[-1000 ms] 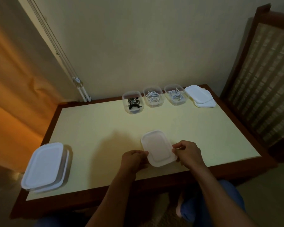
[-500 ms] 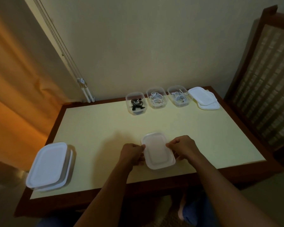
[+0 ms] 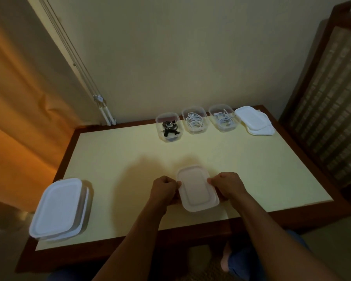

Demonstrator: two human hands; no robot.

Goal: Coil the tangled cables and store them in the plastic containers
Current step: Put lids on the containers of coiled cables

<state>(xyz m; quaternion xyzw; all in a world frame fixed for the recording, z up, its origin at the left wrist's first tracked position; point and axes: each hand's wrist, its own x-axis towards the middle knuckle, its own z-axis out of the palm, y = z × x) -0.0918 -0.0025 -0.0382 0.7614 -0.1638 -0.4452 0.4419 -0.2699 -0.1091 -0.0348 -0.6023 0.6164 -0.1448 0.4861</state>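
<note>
An orange curtain (image 3: 18,118) hangs on the far left. Next to it, thin white rods (image 3: 106,115) lean by the wall. The surface (image 3: 120,159) is pale yellow with a dark wood rim.

On its front left corner sits a stack (image 3: 59,207) of big flat tubs with white lids, one on top of the other. Part of it lies over the wood rim.

Near the front middle is the left hand (image 3: 164,187). Its fingers are curled, and it grips the left side of the box (image 3: 198,189). The box is small and its white lid is on, so what is inside is hidden. The right hand (image 3: 227,185) grips the right side of the box, with its fingers curled too. I cannot tell if the box rests on the surface or is lifted a little.

At the back, by the wall, three clear tubs stand in a row with no lids. The left tub (image 3: 171,140) holds a black cable (image 3: 169,127). The middle tub (image 3: 197,131) holds a white cable (image 3: 195,121). The right tub (image 3: 224,129) holds the other white cable (image 3: 224,119).

Below the front edge, a bare foot (image 3: 224,262) and a knee (image 3: 243,264) in blue show.

Just right of the tubs lie loose white lids (image 3: 254,122), piled up. On the far right stands a dark wood frame (image 3: 328,88) with a woven panel.
</note>
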